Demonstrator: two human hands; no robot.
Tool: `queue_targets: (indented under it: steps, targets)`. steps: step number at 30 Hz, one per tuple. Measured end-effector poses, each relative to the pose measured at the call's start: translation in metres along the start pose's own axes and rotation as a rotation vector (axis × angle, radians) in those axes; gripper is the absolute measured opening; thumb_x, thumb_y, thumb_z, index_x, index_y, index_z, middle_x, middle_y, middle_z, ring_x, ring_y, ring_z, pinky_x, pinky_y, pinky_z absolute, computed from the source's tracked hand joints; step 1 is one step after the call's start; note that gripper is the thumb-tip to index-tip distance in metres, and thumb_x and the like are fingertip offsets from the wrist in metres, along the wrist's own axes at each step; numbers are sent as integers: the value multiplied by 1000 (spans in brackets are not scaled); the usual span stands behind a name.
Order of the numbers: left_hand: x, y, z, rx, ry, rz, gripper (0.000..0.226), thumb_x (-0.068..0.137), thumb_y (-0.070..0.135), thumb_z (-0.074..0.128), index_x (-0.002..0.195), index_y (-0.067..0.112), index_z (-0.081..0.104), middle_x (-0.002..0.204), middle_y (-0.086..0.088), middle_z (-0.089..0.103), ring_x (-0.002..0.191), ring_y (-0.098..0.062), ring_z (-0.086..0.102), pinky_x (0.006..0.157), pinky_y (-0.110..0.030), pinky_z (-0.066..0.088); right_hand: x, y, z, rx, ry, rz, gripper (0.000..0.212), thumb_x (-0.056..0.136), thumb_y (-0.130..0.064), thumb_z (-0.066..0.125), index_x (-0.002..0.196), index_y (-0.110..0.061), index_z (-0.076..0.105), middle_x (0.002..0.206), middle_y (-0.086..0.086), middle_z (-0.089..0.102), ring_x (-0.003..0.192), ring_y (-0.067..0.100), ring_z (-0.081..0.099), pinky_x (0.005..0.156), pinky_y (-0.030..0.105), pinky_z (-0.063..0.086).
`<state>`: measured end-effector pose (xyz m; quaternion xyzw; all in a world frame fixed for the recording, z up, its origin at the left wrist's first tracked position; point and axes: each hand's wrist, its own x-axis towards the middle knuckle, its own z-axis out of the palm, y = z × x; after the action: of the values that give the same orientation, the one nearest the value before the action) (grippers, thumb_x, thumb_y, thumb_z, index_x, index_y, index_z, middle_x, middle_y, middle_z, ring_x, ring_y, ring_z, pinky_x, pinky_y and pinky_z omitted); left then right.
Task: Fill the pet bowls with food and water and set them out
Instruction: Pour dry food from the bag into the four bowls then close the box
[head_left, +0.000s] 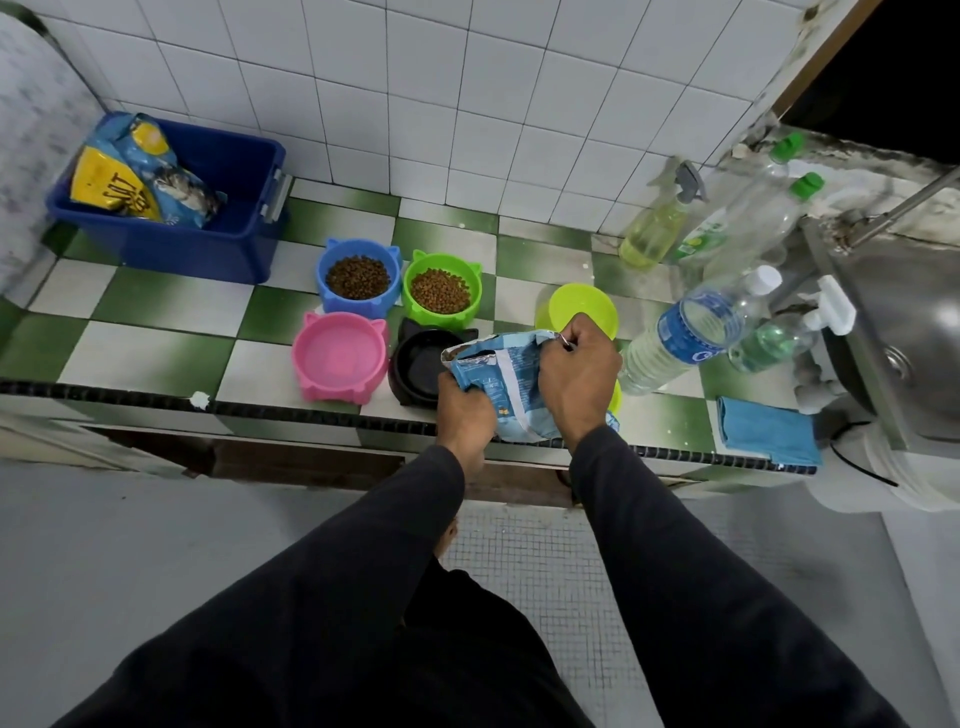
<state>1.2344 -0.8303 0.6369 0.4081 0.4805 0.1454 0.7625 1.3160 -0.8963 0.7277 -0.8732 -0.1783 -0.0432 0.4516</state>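
Both hands hold a light blue pet food bag (511, 387) tilted with its open mouth toward a black bowl (418, 371). My left hand (465, 410) grips the bag's lower left side. My right hand (576, 376) pinches its top edge. The black bowl looks empty. Behind it, a blue bowl (358, 278) and a green bowl (441, 288) hold brown kibble. A pink bowl (340, 358) at the front left has no kibble in it. A lime-yellow bowl (584, 309) sits behind my right hand.
A blue bin (208, 228) with food bags stands at the back left of the green-and-white tiled counter (156, 312). To the right are a water bottle (680, 335), a spray bottle (657, 228), taller bottles, a blue cloth (766, 428) and a steel sink (904, 322).
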Motion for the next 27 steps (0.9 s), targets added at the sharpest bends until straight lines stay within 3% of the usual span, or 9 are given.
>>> queue_targets:
  steps: [3,7,11,20,27]
  targets:
    - [-6,4,0,-42,15,-72,41,86,20,50,124,29,60,116,-6,75,97,-27,76,80,-56,63,-2,-3,4,-28,-11,-23,21,75,0,53,65,-12,39,57,-2,33,60,18,28,53,44,31]
    - [-21,17,4,-119,31,-130,30,101,14,45,122,23,65,108,-6,77,94,-26,75,84,-50,63,-2,-8,8,-80,-32,-32,21,75,-1,53,66,-14,39,56,-1,34,59,20,30,53,42,26]
    - [-17,13,5,-127,26,-177,29,103,13,44,120,19,66,110,-10,76,96,-30,74,76,-46,64,-1,-13,13,-160,-54,-18,19,75,0,52,67,-13,42,57,4,38,59,26,33,53,37,18]
    - [-12,10,4,-189,20,-275,34,104,7,41,129,12,64,116,-16,74,98,-33,73,73,-45,62,0,-28,21,-287,-168,-28,8,74,-6,47,71,-12,43,64,16,49,65,40,46,55,36,27]
    - [-9,15,1,-231,12,-315,39,102,3,37,130,8,63,116,-18,74,95,-33,72,68,-43,58,7,-40,27,-422,-276,-69,8,78,-7,52,78,-13,46,69,10,47,70,40,48,58,38,33]
